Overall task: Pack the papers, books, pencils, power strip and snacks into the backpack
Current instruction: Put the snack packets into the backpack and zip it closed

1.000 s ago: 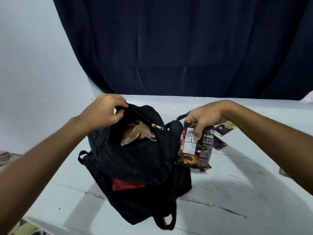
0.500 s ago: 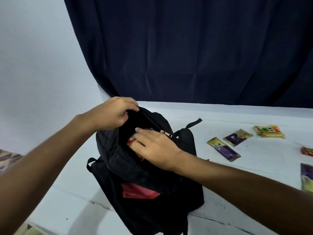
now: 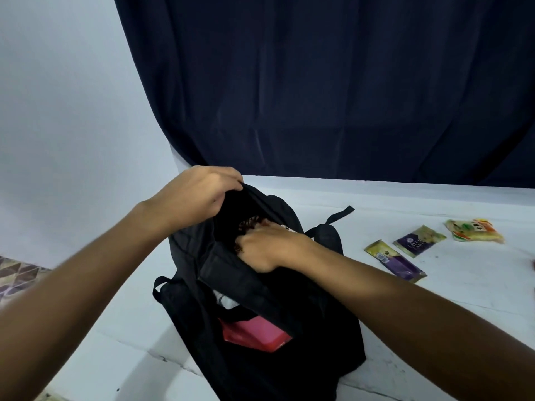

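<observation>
A black backpack [image 3: 318,328] lies on the white table. My left hand [image 3: 197,195] grips the upper edge of its open front pocket and holds it wide. My right hand [image 3: 266,247] reaches into that pocket, fingers hidden inside, pushing a brown snack packet [image 3: 249,222] that barely shows. Whether the fingers still grip the packet cannot be made out. A red book [image 3: 254,337] and white paper [image 3: 225,301] peek from the bag's lower opening. Two purple snack packets [image 3: 395,260] [image 3: 418,241] and a yellow-orange packet [image 3: 474,230] lie on the table to the right.
The white table [image 3: 434,299] has cracks in its surface. A dark blue curtain [image 3: 318,96] hangs behind it, with a pale wall to the left. Patterned floor [image 3: 17,276] shows beyond the table's left edge. A backpack strap [image 3: 340,214] points toward the snacks.
My right hand carried the brown snack packets from beside the bag into the front pocket and has sunk deeper. My left hand keeps holding the pocket open. The view shifted, revealing more snacks at right.
</observation>
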### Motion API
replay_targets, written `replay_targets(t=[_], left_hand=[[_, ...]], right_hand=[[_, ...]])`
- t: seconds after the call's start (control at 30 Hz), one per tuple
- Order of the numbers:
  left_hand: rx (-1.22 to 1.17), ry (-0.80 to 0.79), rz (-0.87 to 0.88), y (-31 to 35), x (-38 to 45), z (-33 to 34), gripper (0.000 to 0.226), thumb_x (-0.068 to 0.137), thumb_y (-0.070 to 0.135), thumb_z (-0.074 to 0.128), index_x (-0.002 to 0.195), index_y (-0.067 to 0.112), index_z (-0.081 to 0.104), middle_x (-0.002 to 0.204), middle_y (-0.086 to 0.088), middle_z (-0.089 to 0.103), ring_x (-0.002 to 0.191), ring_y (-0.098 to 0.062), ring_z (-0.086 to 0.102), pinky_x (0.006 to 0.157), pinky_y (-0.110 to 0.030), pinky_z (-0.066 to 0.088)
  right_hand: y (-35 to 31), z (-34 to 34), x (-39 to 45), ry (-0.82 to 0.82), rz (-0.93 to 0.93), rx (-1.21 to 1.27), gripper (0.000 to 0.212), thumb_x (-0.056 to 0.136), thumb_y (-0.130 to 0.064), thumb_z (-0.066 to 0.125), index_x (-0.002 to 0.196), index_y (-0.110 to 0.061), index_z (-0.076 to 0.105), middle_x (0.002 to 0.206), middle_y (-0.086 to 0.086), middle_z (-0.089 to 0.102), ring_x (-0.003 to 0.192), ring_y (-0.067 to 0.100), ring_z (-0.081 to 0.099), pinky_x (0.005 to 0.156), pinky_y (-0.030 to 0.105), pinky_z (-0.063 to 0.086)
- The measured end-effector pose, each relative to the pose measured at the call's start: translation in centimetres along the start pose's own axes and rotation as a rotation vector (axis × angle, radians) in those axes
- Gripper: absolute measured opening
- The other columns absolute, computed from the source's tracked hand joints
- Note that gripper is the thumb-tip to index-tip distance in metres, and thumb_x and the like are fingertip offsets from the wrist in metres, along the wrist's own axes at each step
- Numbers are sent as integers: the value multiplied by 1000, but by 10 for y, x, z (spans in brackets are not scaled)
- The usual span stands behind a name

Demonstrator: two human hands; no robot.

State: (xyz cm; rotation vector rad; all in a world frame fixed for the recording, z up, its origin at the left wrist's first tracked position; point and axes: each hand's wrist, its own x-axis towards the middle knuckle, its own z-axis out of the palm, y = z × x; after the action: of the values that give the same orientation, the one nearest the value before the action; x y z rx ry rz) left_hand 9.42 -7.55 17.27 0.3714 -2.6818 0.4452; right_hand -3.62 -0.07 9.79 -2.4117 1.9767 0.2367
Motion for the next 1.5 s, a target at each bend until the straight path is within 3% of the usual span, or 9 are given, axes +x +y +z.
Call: replay_targets(t=[0.13, 0.33, 0.53, 0.63, 0.77, 0.9, 1.17, 1.3, 1.5], left_hand=[[84, 4, 24, -6, -2, 7, 46, 79, 7, 29, 87, 3, 75, 99, -5, 71, 80, -26, 66, 60, -36, 57], [70, -10, -90, -6, -12, 16, 44, 80, 24, 36, 98, 16, 75, 114, -2, 71, 90, -29, 68, 52, -39, 56], [-96, -181, -227, -16, -22, 14, 66, 73, 49, 39, 138, 44, 46, 147, 14, 45, 111, -6, 57, 86, -37, 51], [-203, -279, -254, -26, -25, 19, 67, 76, 38, 44, 141, 53, 34, 153, 20, 33, 113, 0, 50, 92, -26, 44], [-530, -318, -201, -37, -27, 34, 64, 83, 28, 49, 142, 47, 34, 148, 23, 38, 133, 6, 36, 99, -4, 31], [-751, -302, -231, -44, -26, 45, 56, 88, 16, 53, 137, 42, 40, 142, 30, 42, 131, 10, 39, 98, -6, 37], [-910, -363, -263, -54, -15, 55, 60, 93, 0, 52, 137, 39, 45, 144, 22, 47, 133, 3, 40, 103, -14, 39], [-876, -367, -253, -55, -13, 55, 56, 91, 10, 53, 137, 40, 45, 144, 21, 46, 134, 2, 40, 109, -20, 35], [-849, -393, -264, -54, -13, 53, 57, 84, 21, 49, 137, 42, 44, 144, 23, 46, 133, 4, 40, 111, -30, 33]], right_hand=[[-2, -4, 12, -84, 13, -110, 38, 89, -6, 50, 127, -10, 56, 135, 15, 53, 131, 36, 41, 109, 42, 34], [-16, 5, 18, 128, 126, -289, 41, 95, -37, 51, 131, -16, 57, 145, 16, 35, 131, 34, 28, 106, 43, 28], [-2, 30, 26, 404, 54, -176, 56, 46, -44, 90, 89, -10, 73, 75, 14, 66, 69, 30, 66, 88, 40, 53], [5, 28, 18, 262, 19, -137, 41, 88, -28, 60, 122, -6, 56, 117, 18, 62, 117, 35, 54, 114, 41, 27], [19, 1, -14, 234, -200, 455, 35, 78, -11, 44, 105, -26, 61, 105, -5, 66, 103, 17, 62, 92, 33, 48], [67, -23, -51, 596, 44, 863, 27, 77, -2, 45, 76, -23, 62, 73, 0, 67, 62, 12, 65, 57, 24, 50], [158, 96, -69, -505, 664, 557, 45, 72, -16, 84, 103, -6, 54, 94, 17, 66, 70, 21, 62, 56, 30, 58], [152, 117, -74, -521, 672, 521, 65, 62, -26, 90, 110, -1, 55, 106, 17, 63, 84, 26, 67, 52, 25, 56], [155, 84, -73, -435, 630, 560, 32, 73, -19, 80, 98, -11, 62, 96, 10, 69, 80, 26, 70, 53, 25, 52]])
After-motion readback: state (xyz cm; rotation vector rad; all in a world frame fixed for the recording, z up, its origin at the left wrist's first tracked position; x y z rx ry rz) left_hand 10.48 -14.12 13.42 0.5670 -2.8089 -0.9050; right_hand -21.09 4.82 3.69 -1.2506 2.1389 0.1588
